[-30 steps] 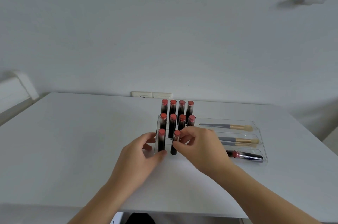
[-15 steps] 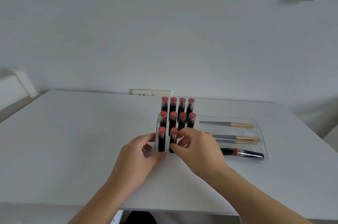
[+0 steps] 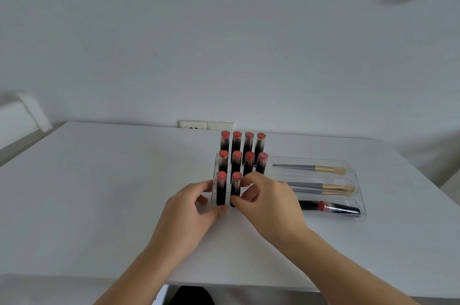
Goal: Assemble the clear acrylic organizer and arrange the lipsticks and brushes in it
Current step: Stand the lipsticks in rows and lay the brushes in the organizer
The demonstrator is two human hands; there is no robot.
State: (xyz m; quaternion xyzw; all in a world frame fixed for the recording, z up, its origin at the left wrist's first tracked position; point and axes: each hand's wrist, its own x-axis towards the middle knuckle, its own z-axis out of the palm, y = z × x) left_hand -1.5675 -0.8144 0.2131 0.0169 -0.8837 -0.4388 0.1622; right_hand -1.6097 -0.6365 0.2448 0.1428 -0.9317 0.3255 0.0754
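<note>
A clear acrylic organizer stands on the white table. Its stepped left part holds several upright dark lipsticks with red caps in rows. My right hand pinches the second lipstick of the front row, which stands upright in its slot. My left hand rests against the organizer's front left corner, thumb at the base beside the first front lipstick. The right part has trays with grey brushes lying flat and one lipstick lying in the front tray.
A wall socket plate sits at the table's back edge, just behind the organizer. The table's near edge runs below my forearms. A white object stands off the table at the far left.
The lipstick in my right hand went from tilted in front of the organizer to upright in the front row. My left hand stayed at the corner.
</note>
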